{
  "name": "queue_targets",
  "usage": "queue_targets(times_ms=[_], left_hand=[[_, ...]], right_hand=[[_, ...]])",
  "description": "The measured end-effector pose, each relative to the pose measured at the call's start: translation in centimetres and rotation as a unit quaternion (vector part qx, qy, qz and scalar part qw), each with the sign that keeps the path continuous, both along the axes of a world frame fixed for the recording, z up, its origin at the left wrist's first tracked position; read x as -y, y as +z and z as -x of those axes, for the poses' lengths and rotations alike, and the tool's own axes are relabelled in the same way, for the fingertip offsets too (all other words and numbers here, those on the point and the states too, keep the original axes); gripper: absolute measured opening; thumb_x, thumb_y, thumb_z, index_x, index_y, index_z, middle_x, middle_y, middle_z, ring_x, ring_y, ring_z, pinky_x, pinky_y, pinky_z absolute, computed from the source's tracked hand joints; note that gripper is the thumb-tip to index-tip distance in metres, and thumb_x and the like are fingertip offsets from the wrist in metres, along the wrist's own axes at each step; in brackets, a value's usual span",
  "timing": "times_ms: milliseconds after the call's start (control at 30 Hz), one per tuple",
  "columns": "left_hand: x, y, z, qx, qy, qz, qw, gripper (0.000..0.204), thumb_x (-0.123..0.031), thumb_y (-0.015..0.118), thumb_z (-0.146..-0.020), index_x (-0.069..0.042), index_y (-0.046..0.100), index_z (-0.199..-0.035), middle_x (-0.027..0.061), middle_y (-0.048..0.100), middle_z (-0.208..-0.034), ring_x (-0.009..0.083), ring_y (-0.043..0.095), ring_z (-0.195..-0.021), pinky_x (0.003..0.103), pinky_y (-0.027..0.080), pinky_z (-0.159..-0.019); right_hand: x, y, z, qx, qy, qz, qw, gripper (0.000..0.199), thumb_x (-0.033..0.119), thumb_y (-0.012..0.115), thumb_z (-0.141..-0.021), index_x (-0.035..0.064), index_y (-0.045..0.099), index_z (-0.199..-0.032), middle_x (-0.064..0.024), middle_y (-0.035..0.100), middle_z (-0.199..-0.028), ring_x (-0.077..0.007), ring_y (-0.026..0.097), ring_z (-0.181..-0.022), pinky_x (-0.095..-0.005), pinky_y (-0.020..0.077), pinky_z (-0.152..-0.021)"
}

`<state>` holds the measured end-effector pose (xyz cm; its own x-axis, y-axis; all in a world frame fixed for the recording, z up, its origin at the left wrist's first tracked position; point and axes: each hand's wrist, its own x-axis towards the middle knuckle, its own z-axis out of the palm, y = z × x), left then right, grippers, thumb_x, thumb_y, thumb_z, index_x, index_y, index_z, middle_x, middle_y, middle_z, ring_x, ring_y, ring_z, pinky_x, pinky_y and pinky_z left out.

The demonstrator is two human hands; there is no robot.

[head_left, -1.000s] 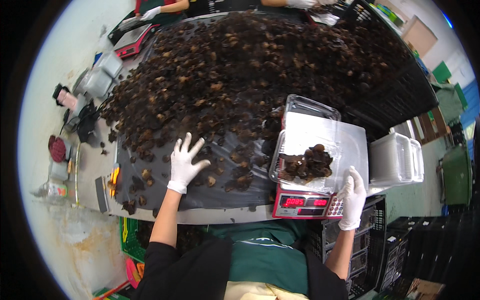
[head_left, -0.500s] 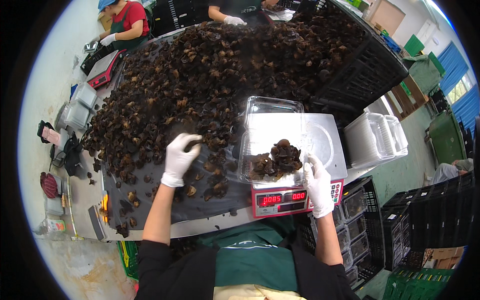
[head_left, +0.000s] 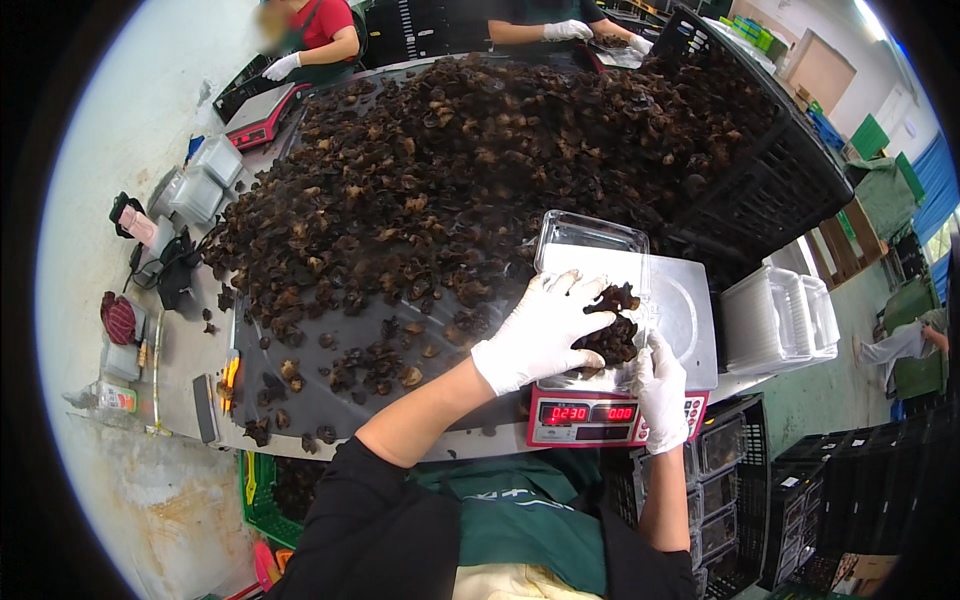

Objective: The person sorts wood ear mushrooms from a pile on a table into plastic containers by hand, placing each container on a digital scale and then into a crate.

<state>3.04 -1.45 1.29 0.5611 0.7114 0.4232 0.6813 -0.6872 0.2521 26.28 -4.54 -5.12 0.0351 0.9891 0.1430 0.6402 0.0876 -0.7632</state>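
My left hand (head_left: 541,333), in a white glove, lies spread and flat over the near-left part of the clear rectangular plastic tray (head_left: 592,236), fingers splayed and closed on nothing. Just past my fingertips, to the right, sits the small clump of dark brown dried mushrooms (head_left: 611,331) inside that tray. My right hand (head_left: 662,394), also in a white glove, comes up against the tray's near-right corner directly beneath the clump; it seems to pinch the rim there, though the fingers are too bunched for me to be sure.

The tray rests on the steel platform of one red-fronted electronic scale (head_left: 608,416), whose display faces me just below both hands. To the right of my right hand the platform stays bare up to its edge, and beyond it stands one stack of empty clear trays (head_left: 778,318), near but apart. To the left of my left hand a thin scatter of mushroom pieces leaves gaps on the dark sheet, with the table's front edge running close under my forearm. Ahead of both hands the big heap of dark dried mushrooms (head_left: 480,150) crowds right up to the tray's far rim. Across the heap, two other people work in gloves, and a second scale (head_left: 262,112) stands at far left.
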Motion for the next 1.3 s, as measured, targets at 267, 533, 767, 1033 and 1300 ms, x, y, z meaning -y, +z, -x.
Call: queue_targets(times_ms=[267,533,767,1033,1300], left_hand=[[-1.0,1.1,1.4,0.134,-0.049,0.095,0.985,0.058,-0.037,0.082,-0.068,-0.019,0.068,-0.121,0.0127,0.055,-0.136,0.0318,0.048,-0.128,0.045,0.037,-0.107],[-3.1,-10.6,13.1,-0.094,0.288,0.081,0.950,0.043,-0.022,0.071,-0.084,-0.023,0.065,-0.127,0.0107,0.053,-0.140,0.0321,0.052,-0.123,0.049,0.046,-0.096],[-2.9,-15.4,16.5,0.127,0.248,0.104,0.955,0.022,0.001,0.072,-0.069,-0.005,0.069,-0.091,0.0099,0.067,-0.097,0.0281,0.065,-0.089,0.036,0.052,-0.079],[-0.8,-0.7,8.9,0.328,0.153,0.122,0.924,0.028,0.009,0.070,-0.072,-0.005,0.072,-0.096,0.0058,0.068,-0.101,0.0120,0.063,-0.083,0.023,0.049,-0.071],[-1.1,1.2,1.0,0.077,-0.084,0.117,0.987,0.038,-0.017,0.072,-0.080,-0.012,0.069,-0.118,0.0096,0.061,-0.122,0.0262,0.055,-0.120,0.038,0.044,-0.102]], right_hand=[[-0.6,1.9,-0.2,0.045,-0.017,-0.088,0.995,0.036,0.017,0.056,-0.099,-0.0048,0.058,-0.128,-0.0223,0.068,-0.116,-0.0261,0.069,-0.096,-0.0338,0.0524,-0.086],[-4.7,4.2,0.1,0.174,0.015,-0.251,0.952,0.043,0.015,0.067,-0.089,0.0022,0.059,-0.130,-0.0218,0.067,-0.109,-0.0343,0.067,-0.092,-0.0370,0.0526,-0.084],[-4.8,5.0,1.8,0.211,0.102,-0.111,0.966,0.038,0.013,0.066,-0.089,0.0056,0.061,-0.126,-0.0199,0.067,-0.111,-0.0381,0.065,-0.099,-0.0416,0.0516,-0.087],[-1.3,4.5,-1.3,0.090,-0.010,-0.132,0.987,0.035,0.015,0.065,-0.089,0.0040,0.063,-0.123,-0.0196,0.065,-0.111,-0.0322,0.063,-0.099,-0.0387,0.0517,-0.086],[1.8,5.9,0.2,0.022,-0.002,-0.028,0.999,0.031,0.014,0.062,-0.096,-0.0001,0.062,-0.124,-0.0190,0.068,-0.111,-0.0272,0.068,-0.100,-0.0347,0.0518,-0.088]])
